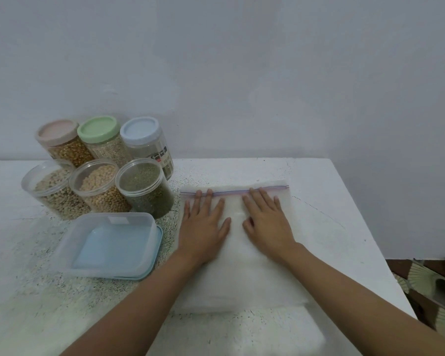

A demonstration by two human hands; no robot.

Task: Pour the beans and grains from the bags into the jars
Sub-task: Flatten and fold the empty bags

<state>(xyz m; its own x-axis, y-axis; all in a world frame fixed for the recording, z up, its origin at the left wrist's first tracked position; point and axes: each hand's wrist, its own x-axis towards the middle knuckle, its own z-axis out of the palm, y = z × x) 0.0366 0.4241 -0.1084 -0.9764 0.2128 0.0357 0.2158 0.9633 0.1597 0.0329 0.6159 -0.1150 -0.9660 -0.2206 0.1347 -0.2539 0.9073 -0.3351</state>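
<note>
Left hand [203, 227] and right hand [267, 224] are pressed flat, fingers [209, 199] spread, on a seemingly emptied bag [236, 278]; its zip strip [231, 193], at the fingertips, probably needs sealing next.

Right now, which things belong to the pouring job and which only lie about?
Job: zip bag under left hand and right hand; open brown-bean jar, pale-bean jar, green-bean jar; closed pink-lid jar, green-lid jar, blue-lid jar.
Lying about: plastic box with blue lid.

The bare left forearm [144, 301] and bare right forearm [357, 289] reach forward and come closer together. The bare left grip [206, 227] and bare right grip [267, 224] lie flat, palms down, with fingers straight and slightly spread. They are side by side, thumbs near but not touching.
</note>
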